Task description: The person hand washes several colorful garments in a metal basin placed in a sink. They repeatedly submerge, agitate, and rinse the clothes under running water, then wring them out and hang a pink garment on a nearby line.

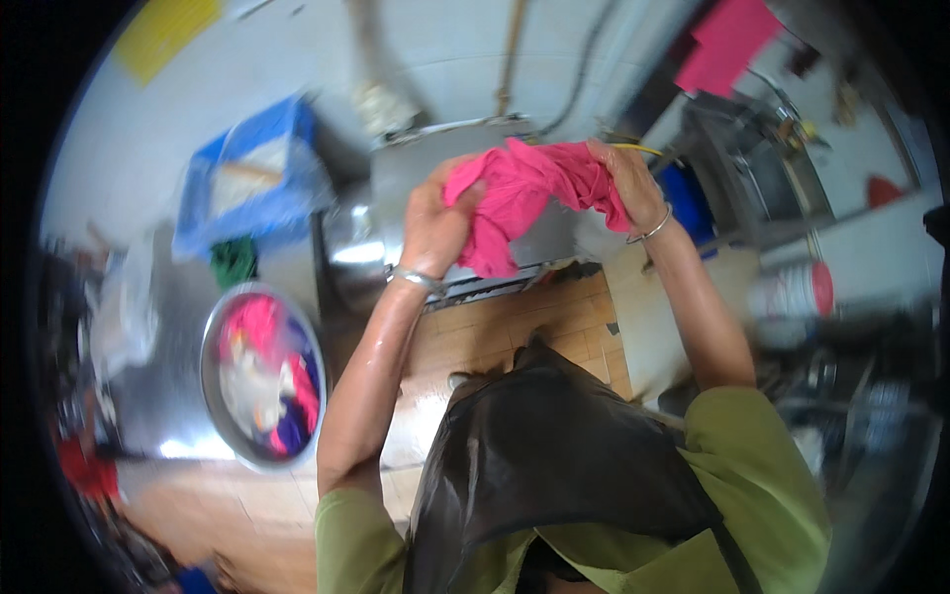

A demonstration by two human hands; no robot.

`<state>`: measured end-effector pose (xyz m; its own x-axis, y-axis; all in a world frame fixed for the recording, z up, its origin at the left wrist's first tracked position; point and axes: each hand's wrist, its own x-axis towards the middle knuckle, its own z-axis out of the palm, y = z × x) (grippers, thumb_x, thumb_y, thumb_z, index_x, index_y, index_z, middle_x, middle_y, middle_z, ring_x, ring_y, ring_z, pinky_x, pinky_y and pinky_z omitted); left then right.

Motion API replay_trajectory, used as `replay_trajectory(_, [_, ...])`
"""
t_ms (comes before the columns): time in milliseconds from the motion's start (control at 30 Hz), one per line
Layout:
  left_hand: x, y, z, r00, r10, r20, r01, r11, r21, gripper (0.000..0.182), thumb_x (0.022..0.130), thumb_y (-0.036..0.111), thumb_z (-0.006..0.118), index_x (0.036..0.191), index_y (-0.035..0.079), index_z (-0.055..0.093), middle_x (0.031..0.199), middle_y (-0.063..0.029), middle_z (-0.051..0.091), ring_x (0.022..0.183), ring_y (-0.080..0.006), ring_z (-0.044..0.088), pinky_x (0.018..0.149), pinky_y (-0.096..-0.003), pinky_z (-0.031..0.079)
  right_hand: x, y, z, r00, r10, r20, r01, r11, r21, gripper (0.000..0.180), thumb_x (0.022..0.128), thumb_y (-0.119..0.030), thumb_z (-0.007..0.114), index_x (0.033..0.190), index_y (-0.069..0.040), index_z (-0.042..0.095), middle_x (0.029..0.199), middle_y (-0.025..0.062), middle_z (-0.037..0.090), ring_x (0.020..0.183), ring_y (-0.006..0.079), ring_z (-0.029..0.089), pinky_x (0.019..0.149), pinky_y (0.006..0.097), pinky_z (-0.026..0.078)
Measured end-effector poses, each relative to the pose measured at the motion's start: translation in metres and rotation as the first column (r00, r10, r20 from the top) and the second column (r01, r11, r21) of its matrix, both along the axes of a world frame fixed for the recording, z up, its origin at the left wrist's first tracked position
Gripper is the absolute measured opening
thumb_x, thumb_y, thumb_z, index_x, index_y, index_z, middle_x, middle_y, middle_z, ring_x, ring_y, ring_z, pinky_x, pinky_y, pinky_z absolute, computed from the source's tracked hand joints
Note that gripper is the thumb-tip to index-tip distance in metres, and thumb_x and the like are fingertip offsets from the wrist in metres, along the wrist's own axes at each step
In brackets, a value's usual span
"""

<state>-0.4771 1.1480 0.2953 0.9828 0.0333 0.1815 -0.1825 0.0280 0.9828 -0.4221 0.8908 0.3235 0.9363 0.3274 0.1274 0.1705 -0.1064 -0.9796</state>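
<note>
A crumpled, bright pink cloth (pixel 519 189) hangs between my two hands, in front of me above a metal-topped surface (pixel 415 160). My left hand (pixel 438 223) grips its left end, with the thumb on top. The other end is in my right hand (pixel 631 182), whose fingers are partly hidden behind the fabric. Both forearms look wet. To my left, a round metal basin (pixel 210 379) holds pink, purple and white cloths in whitish, sudsy-looking water.
The basin stands on a steel table (pixel 159 401) beside a green cloth (pixel 234 261) and a blue plastic crate (pixel 194 197) lined with clear plastic. A metal sink (pixel 772 167) is at the upper right, and a white bucket with a red end (pixel 787 289) is at the right. Tiles cover the floor (pixel 482 327).
</note>
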Motion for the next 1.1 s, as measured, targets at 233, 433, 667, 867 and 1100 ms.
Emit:
replay_trajectory(233, [0.073, -0.101, 0.025, 0.99, -0.14, 0.034, 0.143, 0.932, -0.333, 0.028, 0.093, -0.005, 0.048, 0.112, -0.002, 0.068, 0.105, -0.0075, 0.071, 0.091, -0.0136, 0.066, 0.081, -0.0274, 0.054, 0.003, -0.172, 0.073, 0.92, -0.392, -0.011, 0.374, 0.869, 0.325, 0.031, 0.098, -0.026, 0.056, 0.094, 0.001, 0.068, 0.089, 0.0043, 0.069, 0.081, 0.0144, 0.066, 0.074, 0.0294, 0.053])
replay_trajectory(433, [0.155, -0.156, 0.095, 0.947, -0.3, -0.11, 0.14, 0.698, -0.702, 0.028, 0.1, 0.014, 0.046, 0.122, -0.001, 0.057, 0.118, -0.0137, 0.066, 0.107, -0.0253, 0.065, 0.094, -0.0397, 0.056, 0.037, -0.357, 0.073, 0.766, -0.52, -0.378, 0.635, 0.515, 0.576, 0.024, 0.099, -0.026, 0.055, 0.101, -0.003, 0.063, 0.095, 0.0111, 0.07, 0.085, 0.0214, 0.069, 0.077, 0.0352, 0.057])
replay_trajectory(667, [0.217, -0.218, 0.129, 0.931, -0.298, 0.212, 0.357, 0.617, -0.701, 0.041, 0.095, 0.017, 0.051, 0.132, -0.001, 0.053, 0.134, -0.0153, 0.058, 0.124, -0.0317, 0.055, 0.105, -0.0463, 0.046, 0.076, -0.405, 0.122, 0.8, -0.59, -0.111, 0.463, 0.488, 0.74, 0.025, 0.099, -0.031, 0.06, 0.103, -0.007, 0.064, 0.094, 0.0047, 0.07, 0.08, 0.0149, 0.067, 0.071, 0.0276, 0.056])
replay_trajectory(867, [0.227, -0.274, 0.053, 0.656, -0.735, -0.175, 0.753, 0.652, 0.088, 0.081, 0.08, -0.005, 0.069, 0.151, 0.014, 0.036, 0.154, -0.0109, 0.038, 0.142, -0.0291, 0.037, 0.113, -0.0456, 0.035, 0.11, -0.353, 0.227, 0.808, -0.529, 0.259, 0.294, 0.743, 0.601, 0.036, 0.102, -0.028, 0.052, 0.111, 0.004, 0.066, 0.094, 0.0088, 0.072, 0.08, 0.0136, 0.065, 0.073, 0.0275, 0.053])
replay_trajectory(1100, [0.235, -0.412, 0.111, 0.521, -0.817, 0.246, 0.749, 0.576, 0.327, 0.062, 0.081, 0.011, 0.081, 0.135, 0.004, 0.051, 0.122, -0.0083, 0.059, 0.111, -0.0163, 0.056, 0.093, -0.0339, 0.046, 0.162, -0.302, 0.226, 0.922, -0.371, 0.108, 0.301, 0.866, 0.4, 0.036, 0.101, -0.033, 0.056, 0.112, 0.0, 0.064, 0.093, 0.0032, 0.068, 0.082, 0.0122, 0.066, 0.073, 0.0273, 0.056])
